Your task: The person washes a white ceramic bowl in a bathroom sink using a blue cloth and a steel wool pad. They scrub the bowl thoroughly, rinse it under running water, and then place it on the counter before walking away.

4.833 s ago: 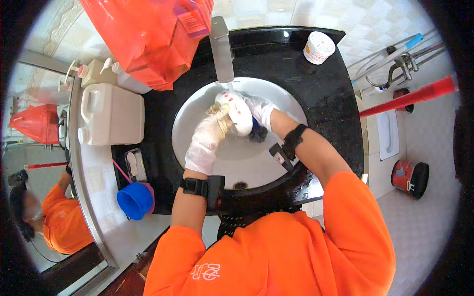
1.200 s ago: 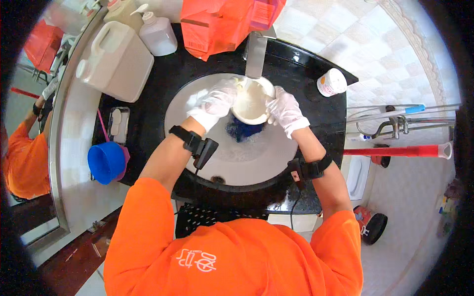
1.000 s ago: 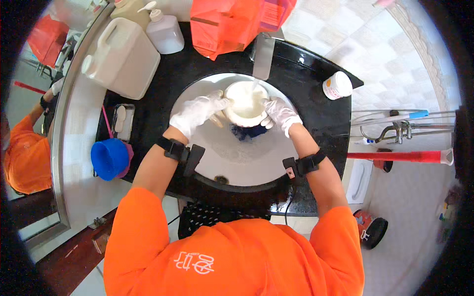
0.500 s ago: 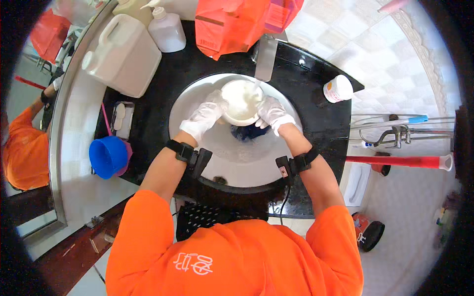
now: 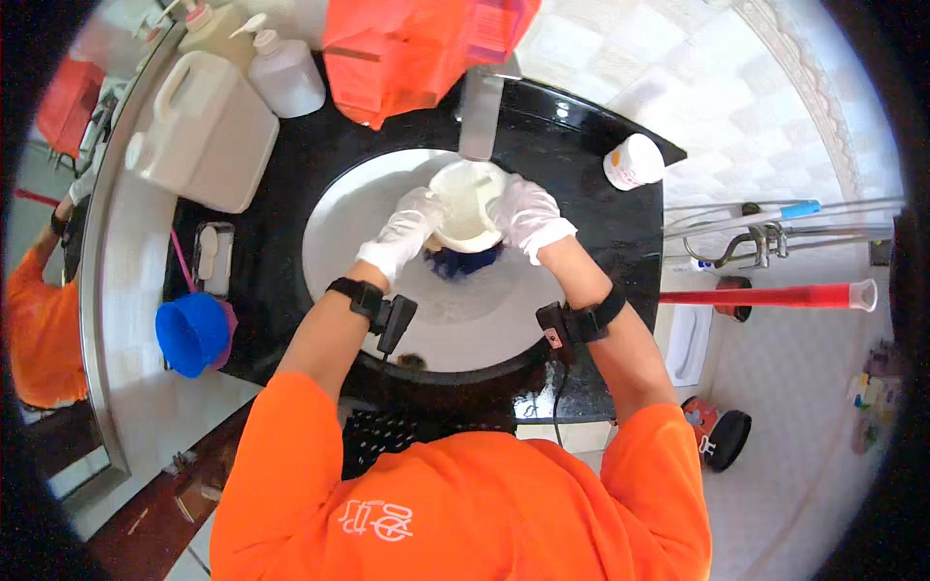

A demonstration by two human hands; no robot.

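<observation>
Over the white sink basin [image 5: 334,237], both my hands, in white gloves, hold a white round bowl [image 5: 467,232] just below the faucet [image 5: 480,121]. My left hand [image 5: 415,221] grips its left side with the fingers curled at the rim. My right hand [image 5: 528,211] closes on the right side, its fingers partly over the rim and hiding part of the opening. Whether water is in the bowl, I cannot tell. A dark blue thing [image 5: 463,262] lies in the basin under the bowl, its kind unclear. Black straps with small devices sit on both wrists.
On the black counter [image 5: 620,228] stand a large white jug [image 5: 218,136], a pump bottle [image 5: 287,82], an orange-red bag [image 5: 387,58] and a white tub [image 5: 635,163]. A blue cup [image 5: 192,334] stands at the left edge. A red pole [image 5: 765,297] extends at the right.
My right hand has shifted further over the bowl's right rim, and the bowl looks more tilted. The whole view has swung slightly, moving the counter things leftward in it.
</observation>
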